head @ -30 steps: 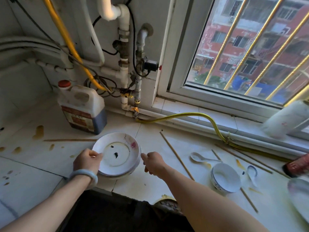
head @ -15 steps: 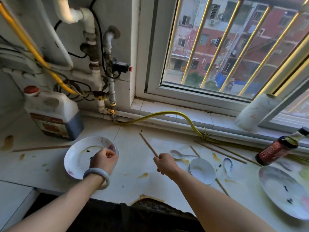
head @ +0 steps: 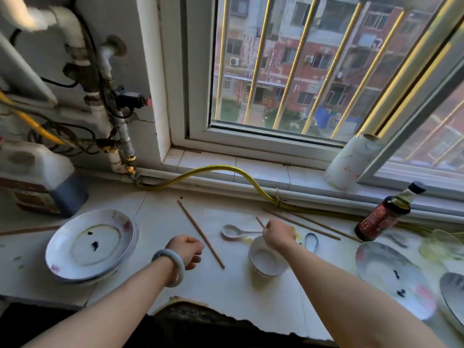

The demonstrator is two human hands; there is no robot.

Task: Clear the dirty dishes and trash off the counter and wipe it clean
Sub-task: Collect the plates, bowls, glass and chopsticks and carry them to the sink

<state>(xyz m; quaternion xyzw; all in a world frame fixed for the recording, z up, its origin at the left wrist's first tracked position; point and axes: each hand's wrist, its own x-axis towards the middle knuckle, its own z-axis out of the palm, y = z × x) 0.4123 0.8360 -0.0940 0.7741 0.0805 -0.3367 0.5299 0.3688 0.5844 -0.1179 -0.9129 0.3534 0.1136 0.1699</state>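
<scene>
Two stacked dirty white plates [head: 90, 244] sit on the white counter [head: 160, 217] at the left. My left hand [head: 185, 251] hovers just right of them, fingers curled, holding nothing. A loose chopstick [head: 200, 234] lies beside it. My right hand [head: 278, 233] is above a small white bowl [head: 266, 264] and pinches another chopstick [head: 259, 221], whose tip sticks out to the left. A white spoon [head: 233, 232] and a blue-rimmed spoon [head: 311, 241] lie beside the bowl. Two more dirty plates, one [head: 391, 277] and another [head: 454, 292], are at the right.
Further chopsticks [head: 301, 224] lie along a yellow hose [head: 213, 169] under the window sill. A dark sauce bottle [head: 384, 214] and crumpled clear plastic [head: 444, 244] stand at the right, a paper roll [head: 349, 164] on the sill, a big jug [head: 37, 177] at the left. Yellow stains dot the counter.
My left hand has let go of the stacked plates and moved right. My right hand has reached right to the chopstick by the bowl. The view has swung right.
</scene>
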